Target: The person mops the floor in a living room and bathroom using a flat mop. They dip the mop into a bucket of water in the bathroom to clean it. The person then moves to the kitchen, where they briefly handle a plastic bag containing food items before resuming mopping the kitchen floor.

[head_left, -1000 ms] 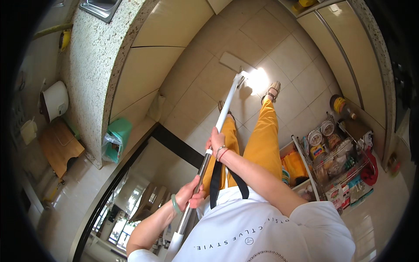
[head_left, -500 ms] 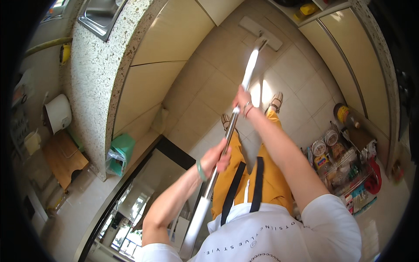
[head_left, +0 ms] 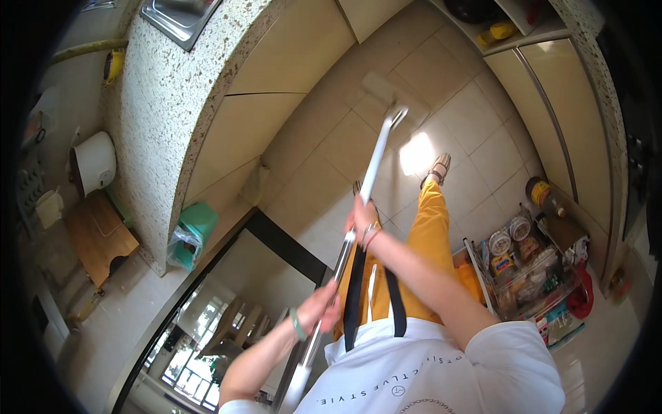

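A flat mop slants across the view, its white and silver pole running from my left side up to a pale, blurred mop head on the tiles. Lower on the pole, my left hand, with a green bangle at its wrist, is closed around the metal part. Further up, my right hand grips the pole at a white joint; bracelets circle that wrist. Beyond the hands lies the tiled floor with a bright patch of light beside the pole. My feet in sandals stand either side of the pole's line.
Left are a speckled counter with a sink and a green bin below. A rack of jars and packets stands at the right by a bottle. Cabinets and a dark-framed glass door border the floor.
The mop head has come back nearer to me and slightly left. Both hands have drawn down and left with the pole, still gripping it. My view has shifted a little.
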The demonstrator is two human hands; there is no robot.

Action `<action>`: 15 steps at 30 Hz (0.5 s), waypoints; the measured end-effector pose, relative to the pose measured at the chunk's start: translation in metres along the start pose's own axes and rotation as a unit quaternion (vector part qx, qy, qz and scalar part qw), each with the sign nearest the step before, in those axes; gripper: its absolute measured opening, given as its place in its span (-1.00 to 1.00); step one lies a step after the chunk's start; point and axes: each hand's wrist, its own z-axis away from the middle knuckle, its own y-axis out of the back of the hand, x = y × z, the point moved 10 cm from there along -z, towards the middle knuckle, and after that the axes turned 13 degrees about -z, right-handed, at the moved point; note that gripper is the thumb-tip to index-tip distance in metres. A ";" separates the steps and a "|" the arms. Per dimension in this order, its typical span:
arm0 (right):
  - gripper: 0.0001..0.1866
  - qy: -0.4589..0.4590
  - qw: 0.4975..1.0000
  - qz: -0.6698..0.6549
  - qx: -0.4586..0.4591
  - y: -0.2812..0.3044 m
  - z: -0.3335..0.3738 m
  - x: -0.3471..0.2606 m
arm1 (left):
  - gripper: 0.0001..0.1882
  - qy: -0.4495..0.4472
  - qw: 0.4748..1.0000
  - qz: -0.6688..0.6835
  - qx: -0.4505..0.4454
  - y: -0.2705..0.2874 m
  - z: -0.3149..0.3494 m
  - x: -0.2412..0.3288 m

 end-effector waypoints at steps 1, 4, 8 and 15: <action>-0.44 0.045 0.999 -0.014 -0.001 -0.007 -0.025 -0.039 | -0.48 -0.027 0.999 -0.020 -0.011 -0.001 -0.023 0.029; -0.40 0.101 0.993 0.029 -0.049 -0.028 -0.093 -0.155 | -0.50 -0.102 0.993 -0.006 -0.062 -0.027 -0.075 0.131; -0.46 0.105 0.994 -0.012 -0.032 -0.052 -0.114 -0.207 | -0.56 -0.116 0.992 0.003 -0.039 -0.018 -0.094 0.177; -0.49 0.075 0.989 0.110 -0.061 -0.017 -0.034 -0.012 | -0.51 -0.002 0.998 0.024 0.054 0.024 -0.037 -0.014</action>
